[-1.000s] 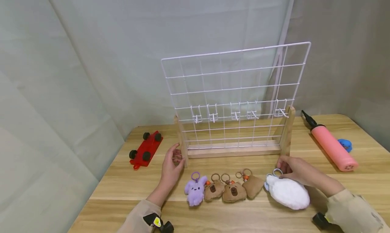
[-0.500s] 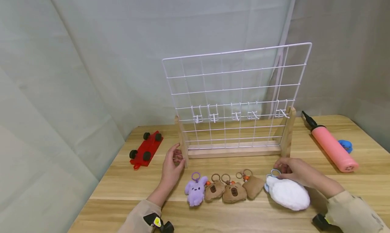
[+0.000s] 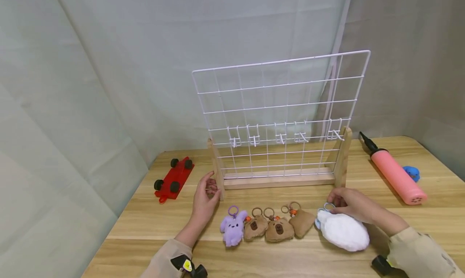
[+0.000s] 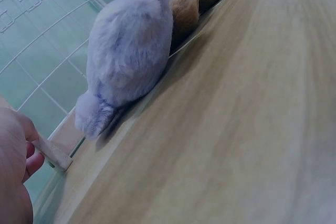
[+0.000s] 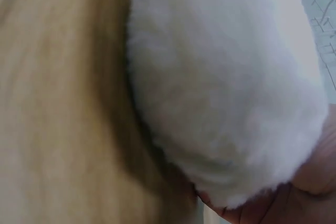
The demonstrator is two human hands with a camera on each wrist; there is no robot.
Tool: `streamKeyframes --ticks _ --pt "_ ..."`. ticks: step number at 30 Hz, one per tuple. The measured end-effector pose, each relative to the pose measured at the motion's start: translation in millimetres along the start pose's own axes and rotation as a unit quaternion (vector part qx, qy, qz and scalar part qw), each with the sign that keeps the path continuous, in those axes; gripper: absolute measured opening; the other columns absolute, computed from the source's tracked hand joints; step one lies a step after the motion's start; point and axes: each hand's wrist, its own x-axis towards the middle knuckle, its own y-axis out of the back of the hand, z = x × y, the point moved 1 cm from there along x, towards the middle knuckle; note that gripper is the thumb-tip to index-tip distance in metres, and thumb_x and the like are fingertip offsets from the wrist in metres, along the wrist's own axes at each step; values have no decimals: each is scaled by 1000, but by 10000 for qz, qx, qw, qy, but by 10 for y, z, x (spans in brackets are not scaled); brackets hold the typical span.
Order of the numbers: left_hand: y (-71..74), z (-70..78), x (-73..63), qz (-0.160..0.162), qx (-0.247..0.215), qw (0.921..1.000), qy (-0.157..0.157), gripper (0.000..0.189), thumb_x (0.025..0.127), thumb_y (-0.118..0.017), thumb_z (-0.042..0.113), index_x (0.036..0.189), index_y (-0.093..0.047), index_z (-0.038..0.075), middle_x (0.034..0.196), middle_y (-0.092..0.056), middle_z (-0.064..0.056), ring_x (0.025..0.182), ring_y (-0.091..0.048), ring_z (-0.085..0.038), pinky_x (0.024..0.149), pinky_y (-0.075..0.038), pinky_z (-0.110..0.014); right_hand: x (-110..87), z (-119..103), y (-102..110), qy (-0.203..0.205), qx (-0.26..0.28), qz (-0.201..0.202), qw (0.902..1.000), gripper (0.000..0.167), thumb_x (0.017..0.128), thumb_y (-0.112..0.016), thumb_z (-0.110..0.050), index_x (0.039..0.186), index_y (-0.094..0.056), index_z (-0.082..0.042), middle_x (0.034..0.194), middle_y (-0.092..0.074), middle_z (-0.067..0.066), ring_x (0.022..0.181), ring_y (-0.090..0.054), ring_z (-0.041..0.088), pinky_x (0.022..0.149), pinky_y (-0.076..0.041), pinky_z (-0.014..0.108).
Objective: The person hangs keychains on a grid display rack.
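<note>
Beside the left wooden post (image 4: 58, 156) of a white wire grid rack (image 3: 277, 185), my left hand (image 3: 204, 199) lies loosely curled, thumb and forefinger against the post's outer side. My right hand (image 3: 354, 205) pinches near the pale-blue ring (image 3: 329, 207) of a white plush keychain (image 3: 345, 231), which lies on the table; the fingertips are partly hidden. In the right wrist view the plush body (image 5: 226, 77) covers most of that hand. To its left lie a purple plush keychain (image 3: 233, 228) and several brown plush keychains (image 3: 279, 229). White hooks (image 3: 280, 138) hang on the grid.
A red toy car (image 3: 175, 178) with black wheels lies upside down at the left. To the right are a pink hand pump (image 3: 396, 175) with a black nozzle and a small blue object (image 3: 411, 173). Pale curtains (image 3: 254, 27) hang behind the wooden table (image 3: 283, 262).
The right hand has shifted slightly left and toward the person, and the pale-blue ring has moved a little with it. The left hand and the other keychains have stayed in place.
</note>
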Motion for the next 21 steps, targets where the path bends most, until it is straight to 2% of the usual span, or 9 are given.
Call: streamKeyframes --ticks 9,17,21 --pt "12 0 -4 2 20 10000 -46 60 79 -64 -15 134 -46 0 106 -57 -19 89 -58 -23 74 -52 -17 -1 -22 1 -47 43 -82 9999 21 80 -75 -14 89 -58 -7 79 -56 -6 71 -45 -6 59 -43 19" --pt "4 -28 -7 102 30 9995 -282 60 78 -64 -16 133 -46 -1 105 -58 -20 87 -59 -26 73 -54 -21 -5 -19 -8 228 262 -24 9994 21 80 -74 -8 89 -55 -7 75 -55 -8 69 -45 -7 55 -43 18" --pt "-11 -19 -9 111 82 9995 -292 60 77 -65 -17 133 -46 -2 105 -58 -20 87 -59 -28 72 -55 -23 -22 -12 5 289 249 -38 9993 17 81 -73 -7 87 -57 -9 75 -57 -10 69 -46 -9 55 -43 18"
